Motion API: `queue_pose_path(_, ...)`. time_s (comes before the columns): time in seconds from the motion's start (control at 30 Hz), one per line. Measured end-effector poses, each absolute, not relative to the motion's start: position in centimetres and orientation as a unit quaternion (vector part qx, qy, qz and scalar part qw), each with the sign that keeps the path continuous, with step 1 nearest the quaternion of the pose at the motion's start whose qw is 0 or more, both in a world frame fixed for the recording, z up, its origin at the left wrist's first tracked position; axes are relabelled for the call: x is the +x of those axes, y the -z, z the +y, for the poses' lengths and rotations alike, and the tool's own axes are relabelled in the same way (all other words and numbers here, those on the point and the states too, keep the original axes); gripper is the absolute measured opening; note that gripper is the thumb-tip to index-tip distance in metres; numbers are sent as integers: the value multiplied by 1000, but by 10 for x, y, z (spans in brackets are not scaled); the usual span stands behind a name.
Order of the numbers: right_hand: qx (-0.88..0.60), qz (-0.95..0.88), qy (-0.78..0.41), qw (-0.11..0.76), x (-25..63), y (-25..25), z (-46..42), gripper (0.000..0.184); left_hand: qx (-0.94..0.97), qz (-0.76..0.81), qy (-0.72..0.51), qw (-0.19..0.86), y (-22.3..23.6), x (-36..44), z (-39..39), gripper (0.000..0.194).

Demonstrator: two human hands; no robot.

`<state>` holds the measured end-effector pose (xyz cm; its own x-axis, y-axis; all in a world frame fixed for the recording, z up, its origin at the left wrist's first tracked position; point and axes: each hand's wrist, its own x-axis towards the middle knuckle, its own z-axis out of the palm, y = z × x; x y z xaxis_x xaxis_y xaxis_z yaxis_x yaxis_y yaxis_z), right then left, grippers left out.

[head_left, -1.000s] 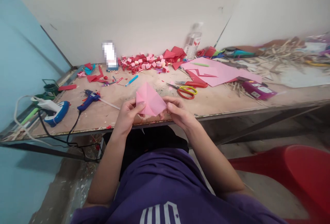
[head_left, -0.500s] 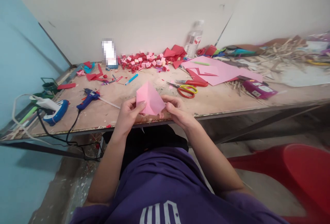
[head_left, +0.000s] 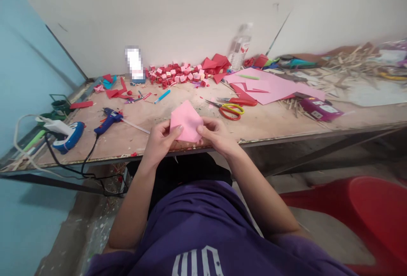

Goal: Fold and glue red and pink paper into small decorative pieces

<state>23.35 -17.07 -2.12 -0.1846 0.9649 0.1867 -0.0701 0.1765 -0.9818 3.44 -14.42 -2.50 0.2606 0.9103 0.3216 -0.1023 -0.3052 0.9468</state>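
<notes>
A piece of pink paper [head_left: 187,117] with a roughly five-sided outline is held up over the front edge of the workbench. My left hand [head_left: 160,138] pinches its left side, thumb on the near face and fingers behind. On the opposite side my right hand [head_left: 218,134] grips the paper's right edge, thumb pressed on top. The fingers behind the paper are mostly hidden. Just beyond my right hand lie scissors [head_left: 230,111] with red and yellow handles. A blue glue gun [head_left: 110,121] with a glue stick in it rests left of my left hand.
Many small red and pink folded paper pieces [head_left: 178,74] are heaped by the wall. A plastic bottle [head_left: 240,49], pink sheets [head_left: 276,89] and a purple packet [head_left: 319,108] stand or lie to the right. A blue power strip [head_left: 70,137] sits left; a red chair [head_left: 378,212] is at right.
The pink paper's right side has flattened and turned toward me. My right thumb has moved left onto its face; my left hand keeps its hold.
</notes>
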Motion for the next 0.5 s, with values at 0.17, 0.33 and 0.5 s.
queue_pose_path(0.17,-412,-624,-468,472,232,18,-170,50,646,316,-491,492,24,33,-147,29)
queue_pose_path(0.33,-421,-639,-434,476,231,18,-170,52,671,329,-470,470,25,32,-149,30)
queue_pose_path(0.5,-426,-649,-424,467,229,20,-170,52,676,325,-447,488,24,30,-149,31)
